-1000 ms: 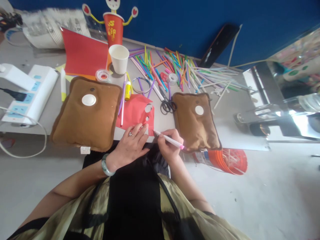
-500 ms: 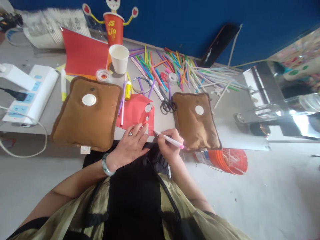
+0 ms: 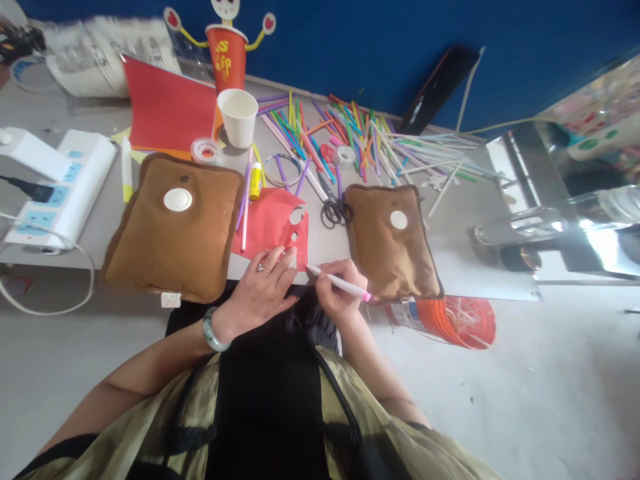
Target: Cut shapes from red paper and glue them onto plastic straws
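Note:
A sheet of red paper (image 3: 263, 220) with cut-out holes near its right side lies at the table's front edge. My left hand (image 3: 267, 283) rests on its lower part, fingers stretched out and lying flat. In my right hand (image 3: 343, 293) is a white marker pen (image 3: 343, 285) with a pink end, held between thumb and fingers. Its tip is at the paper's lower right corner. Black-handled scissors (image 3: 337, 211) lie just beyond, to the right of the paper. A yellow glue stick (image 3: 255, 181) is at the paper's far edge.
Brown hot-water bags lie at left (image 3: 175, 233) and right (image 3: 395, 247). Behind are a white paper cup (image 3: 239, 118), a red cup figure (image 3: 227, 57) and many coloured sticks (image 3: 345, 137). A power strip (image 3: 65, 187) is far left; an orange bucket (image 3: 450, 320) stands below the table's right.
The marker's tip has shifted slightly left along the paper's lower right corner. My left hand stays in place on the paper.

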